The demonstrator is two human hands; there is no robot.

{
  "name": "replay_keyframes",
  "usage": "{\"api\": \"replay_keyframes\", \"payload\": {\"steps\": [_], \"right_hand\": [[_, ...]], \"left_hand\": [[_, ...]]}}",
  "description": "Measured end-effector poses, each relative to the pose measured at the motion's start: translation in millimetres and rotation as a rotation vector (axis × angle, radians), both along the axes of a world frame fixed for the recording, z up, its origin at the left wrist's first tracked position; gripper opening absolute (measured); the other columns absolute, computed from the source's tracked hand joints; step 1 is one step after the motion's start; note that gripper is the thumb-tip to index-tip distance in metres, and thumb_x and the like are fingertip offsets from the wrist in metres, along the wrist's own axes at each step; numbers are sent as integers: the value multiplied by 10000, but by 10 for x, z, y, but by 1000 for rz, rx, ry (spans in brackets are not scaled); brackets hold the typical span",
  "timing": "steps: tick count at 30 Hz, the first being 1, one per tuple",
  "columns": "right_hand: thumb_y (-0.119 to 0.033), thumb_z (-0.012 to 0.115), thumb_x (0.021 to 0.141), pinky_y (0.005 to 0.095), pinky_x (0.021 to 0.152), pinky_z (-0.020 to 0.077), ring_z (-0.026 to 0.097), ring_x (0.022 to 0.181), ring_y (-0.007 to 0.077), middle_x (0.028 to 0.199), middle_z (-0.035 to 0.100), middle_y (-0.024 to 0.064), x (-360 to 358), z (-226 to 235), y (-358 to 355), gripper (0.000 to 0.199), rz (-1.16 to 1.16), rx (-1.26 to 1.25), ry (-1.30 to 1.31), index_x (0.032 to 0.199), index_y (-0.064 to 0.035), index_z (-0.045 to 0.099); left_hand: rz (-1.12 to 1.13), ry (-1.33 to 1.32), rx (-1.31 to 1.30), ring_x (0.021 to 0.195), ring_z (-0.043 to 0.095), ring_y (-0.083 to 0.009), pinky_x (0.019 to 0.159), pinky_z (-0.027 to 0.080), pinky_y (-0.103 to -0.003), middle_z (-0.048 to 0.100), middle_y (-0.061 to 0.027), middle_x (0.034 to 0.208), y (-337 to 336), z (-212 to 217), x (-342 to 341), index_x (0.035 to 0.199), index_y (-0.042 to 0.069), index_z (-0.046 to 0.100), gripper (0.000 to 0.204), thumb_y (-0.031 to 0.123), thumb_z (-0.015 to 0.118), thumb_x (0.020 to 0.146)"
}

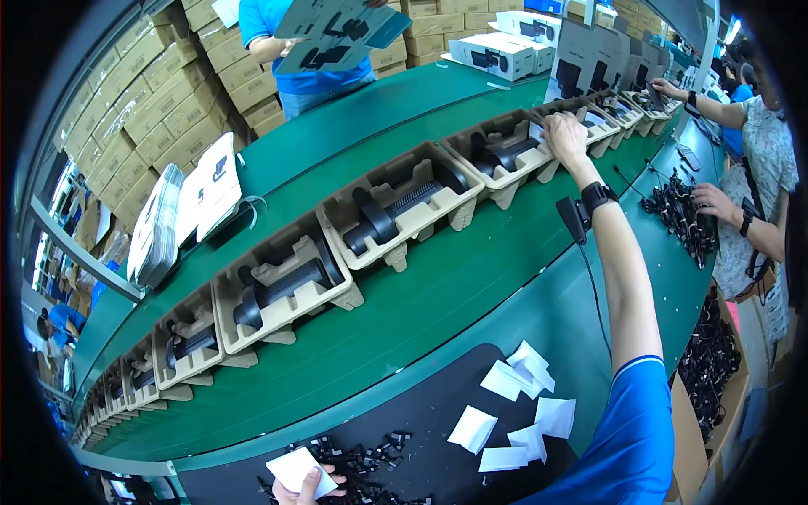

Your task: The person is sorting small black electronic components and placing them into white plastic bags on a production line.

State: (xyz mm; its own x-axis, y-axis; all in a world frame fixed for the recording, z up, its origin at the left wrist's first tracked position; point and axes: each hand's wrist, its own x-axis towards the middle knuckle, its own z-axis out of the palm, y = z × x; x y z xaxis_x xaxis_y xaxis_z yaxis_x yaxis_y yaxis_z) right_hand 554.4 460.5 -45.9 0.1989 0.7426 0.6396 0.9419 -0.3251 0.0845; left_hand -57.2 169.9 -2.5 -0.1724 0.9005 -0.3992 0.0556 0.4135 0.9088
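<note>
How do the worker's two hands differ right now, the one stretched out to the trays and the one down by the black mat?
The right hand reaches far out and rests on a cardboard tray on the green belt; the left hand stays close, at the picture's lower edge. The right hand lies palm down on the tray; the left hand pinches a white slip above small black parts. A black wristband sits on the right wrist; the left wrist is out of view. Both are bare.

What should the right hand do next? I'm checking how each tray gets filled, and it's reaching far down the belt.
Probably finish tucking in whatever it is placing and draw back. The right hand rests on the edge of a pulp tray holding a black device, arm fully stretched, while the left hand already holds a white slip by the small black parts, seemingly ready.
</note>
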Motion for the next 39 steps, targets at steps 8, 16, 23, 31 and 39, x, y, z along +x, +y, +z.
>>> {"api": "replay_keyframes", "payload": {"steps": [8, 16, 23, 31, 39], "right_hand": [[-298, 689, 707, 392, 815, 498, 638, 946, 287, 1061, 640, 195, -119, 550, -81, 402, -286, -422, 401, 1029, -58, 678], [-179, 650, 744, 359, 679, 510, 577, 855, 273, 1025, 588, 113, -3066, 1044, -2222, 304, 947, -265, 323, 1022, -63, 607], [-380, 761, 632, 417, 917, 431, 447, 1112, 356, 1329, 362, 210, -4697, 674, -3607, 826, 1095, -656, 301, 1221, 78, 406], [-296, 770, 565, 403, 893, 432, 478, 1073, 281, 1168, 492, 124, -5287, 699, -4166, 719, 997, -368, 132, 1193, -56, 515], [-240, 711, 661, 326, 646, 432, 514, 841, 214, 967, 551, 55, -5545, 766, -4505, 341, 1215, -288, 377, 930, -60, 600]], "left_hand": [[23, 15, 20, 702, 671, -231, 567, 564, -291, 661, -178, 901, -8, -14, -89, 1077, -92, 552, 305, 124, 616, 872], [-104, -325, -51, 871, 658, -337, 712, 579, -393, 613, -255, 1042, -375, -34, -390, 1226, -111, 429, 373, 97, 464, 918], [-250, -734, -119, 1105, 533, -176, 949, 426, -312, 542, -99, 1193, -795, -158, -283, 1276, -4, 425, 351, 142, 467, 959], [-571, -511, 120, 1083, 521, -144, 917, 424, -280, 546, -85, 1163, -1316, -78, -844, 1261, -28, 412, 346, 88, 482, 943], [-699, -431, 109, 1009, 576, -170, 847, 517, -313, 556, -113, 1150, -1648, -101, -1331, 1268, -46, 430, 320, 62, 395, 968]]}}
